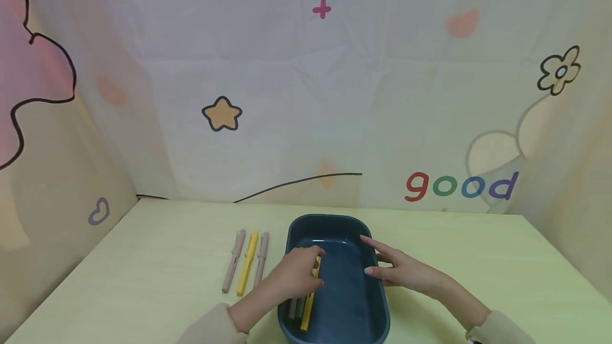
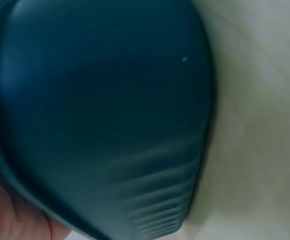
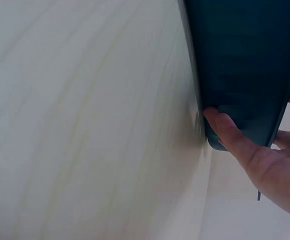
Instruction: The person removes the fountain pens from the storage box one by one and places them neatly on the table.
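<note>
A dark blue-green rectangular container (image 1: pixel 346 301) stands on the table. My left hand (image 1: pixel 298 275) reaches over its left side, fingers curled round a yellow pen (image 1: pixel 308 315) that slants down inside; part of the pen is hidden, and how firmly it is held is hard to see. Left of that pen, a greyish pen (image 1: pixel 292 309) and a dark pen (image 1: pixel 300 308) lie partly under the hand. My right hand (image 1: pixel 411 275) grips the container's right wall, thumb and index finger over the rim. In the right wrist view, other fingers (image 3: pixel 234 140) press its outer side.
Left of the container, a grey-pink pen (image 1: pixel 233 261), another yellow pen (image 1: pixel 247 264) and a second grey-pink pen (image 1: pixel 261 259) lie side by side on the pale table (image 1: pixel 143 280). A printed cloth backdrop (image 1: pixel 268 68) rises behind the table and along both sides.
</note>
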`<state>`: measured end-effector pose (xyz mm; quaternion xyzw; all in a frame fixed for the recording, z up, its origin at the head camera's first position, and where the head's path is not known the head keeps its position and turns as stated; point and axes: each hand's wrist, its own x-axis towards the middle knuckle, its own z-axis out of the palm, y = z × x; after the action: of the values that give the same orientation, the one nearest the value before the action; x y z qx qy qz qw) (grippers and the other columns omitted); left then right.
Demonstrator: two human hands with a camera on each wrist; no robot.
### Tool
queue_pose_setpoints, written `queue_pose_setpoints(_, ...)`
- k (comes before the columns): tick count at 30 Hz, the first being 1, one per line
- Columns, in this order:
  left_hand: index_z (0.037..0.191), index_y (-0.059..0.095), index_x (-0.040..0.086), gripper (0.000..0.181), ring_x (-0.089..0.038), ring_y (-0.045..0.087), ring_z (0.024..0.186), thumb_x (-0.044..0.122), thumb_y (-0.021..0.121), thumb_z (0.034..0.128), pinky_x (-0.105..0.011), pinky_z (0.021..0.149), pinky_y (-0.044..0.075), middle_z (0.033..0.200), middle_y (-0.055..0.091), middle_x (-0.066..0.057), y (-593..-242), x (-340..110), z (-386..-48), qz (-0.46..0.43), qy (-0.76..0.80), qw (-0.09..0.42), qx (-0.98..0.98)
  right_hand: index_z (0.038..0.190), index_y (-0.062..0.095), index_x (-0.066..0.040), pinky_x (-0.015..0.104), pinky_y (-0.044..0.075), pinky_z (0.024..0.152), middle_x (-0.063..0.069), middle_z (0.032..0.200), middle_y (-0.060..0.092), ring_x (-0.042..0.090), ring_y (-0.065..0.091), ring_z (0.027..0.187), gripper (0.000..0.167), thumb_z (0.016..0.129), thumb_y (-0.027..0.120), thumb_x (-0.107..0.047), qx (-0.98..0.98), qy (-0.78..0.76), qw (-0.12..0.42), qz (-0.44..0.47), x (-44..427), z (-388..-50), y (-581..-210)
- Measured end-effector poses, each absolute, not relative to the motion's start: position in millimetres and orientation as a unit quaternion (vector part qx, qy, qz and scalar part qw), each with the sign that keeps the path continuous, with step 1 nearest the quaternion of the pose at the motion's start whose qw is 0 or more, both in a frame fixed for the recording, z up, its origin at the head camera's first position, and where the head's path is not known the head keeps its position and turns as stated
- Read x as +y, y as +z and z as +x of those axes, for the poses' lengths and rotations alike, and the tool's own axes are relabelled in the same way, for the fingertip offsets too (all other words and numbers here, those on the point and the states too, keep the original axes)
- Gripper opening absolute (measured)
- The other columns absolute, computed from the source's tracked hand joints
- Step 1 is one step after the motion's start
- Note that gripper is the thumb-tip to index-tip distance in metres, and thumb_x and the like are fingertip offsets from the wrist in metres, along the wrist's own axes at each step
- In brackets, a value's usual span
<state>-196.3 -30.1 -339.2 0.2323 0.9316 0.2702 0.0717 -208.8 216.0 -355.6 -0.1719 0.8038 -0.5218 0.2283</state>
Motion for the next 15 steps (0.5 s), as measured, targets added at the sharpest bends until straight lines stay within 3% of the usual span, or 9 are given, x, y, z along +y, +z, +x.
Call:
queue_pose_setpoints(3, 0.103, 0.060, 0.000, 0.031, -0.020, 0.061, 0.074, 0.008, 0.070, 0.0744, -0.027, 0.059, 0.050, 0.077, 0.062, -0.006, -341, -24, -194, 0.237, 0.199, 0.055, 0.949, 0.147, 0.012, -0.012, 0.049, 0.043, 0.090, 0.029, 0.145, 0.014, 0.049, 0.016, 0.130, 0.074, 0.090, 0.057, -0.028, 0.805, -0.520, 0.230, -0.171, 217, -208, -356)
queue_pose_setpoints(6, 0.078, 0.058, 0.004, 0.010, -0.013, 0.051, 0.051, 0.004, 0.067, 0.0729, -0.022, 0.046, 0.043, 0.056, 0.048, 0.001, -343, -20, -193, 0.241, 0.154, 0.039, 0.957, 0.147, 0.012, -0.013, 0.048, 0.043, 0.091, 0.028, 0.146, 0.013, 0.048, 0.015, 0.131, 0.074, 0.090, 0.057, -0.028, 0.803, -0.521, 0.232, -0.173, 217, -208, -356)
queue_pose_setpoints(7, 0.071, 0.055, 0.007, 0.012, -0.011, 0.042, 0.043, 0.003, 0.066, 0.0726, -0.019, 0.040, 0.037, 0.052, 0.041, 0.002, -344, -20, -193, 0.241, 0.147, 0.038, 0.959, 0.147, 0.012, -0.014, 0.048, 0.043, 0.091, 0.028, 0.146, 0.013, 0.048, 0.015, 0.131, 0.074, 0.090, 0.057, -0.028, 0.803, -0.522, 0.232, -0.174, 217, -208, -356)
queue_pose_setpoints(9, 0.063, 0.050, 0.010, 0.020, -0.009, 0.036, 0.040, 0.002, 0.066, 0.0725, -0.018, 0.037, 0.033, 0.050, 0.035, 0.004, -345, -18, -193, 0.243, 0.135, 0.035, 0.960, 0.147, 0.012, -0.014, 0.048, 0.043, 0.091, 0.028, 0.146, 0.013, 0.048, 0.016, 0.131, 0.074, 0.090, 0.057, -0.028, 0.803, -0.522, 0.232, -0.173, 216, -209, -356)
queue_pose_setpoints(15, 0.057, 0.049, 0.010, 0.025, -0.008, 0.035, 0.044, 0.001, 0.068, 0.0698, -0.018, 0.039, 0.032, 0.049, 0.036, 0.004, -348, -15, -195, 0.268, 0.111, 0.035, 0.956, 0.147, 0.012, -0.013, 0.048, 0.042, 0.092, 0.030, 0.145, 0.013, 0.049, 0.016, 0.130, 0.074, 0.090, 0.057, -0.028, 0.800, -0.524, 0.233, -0.175, 217, -208, -355)
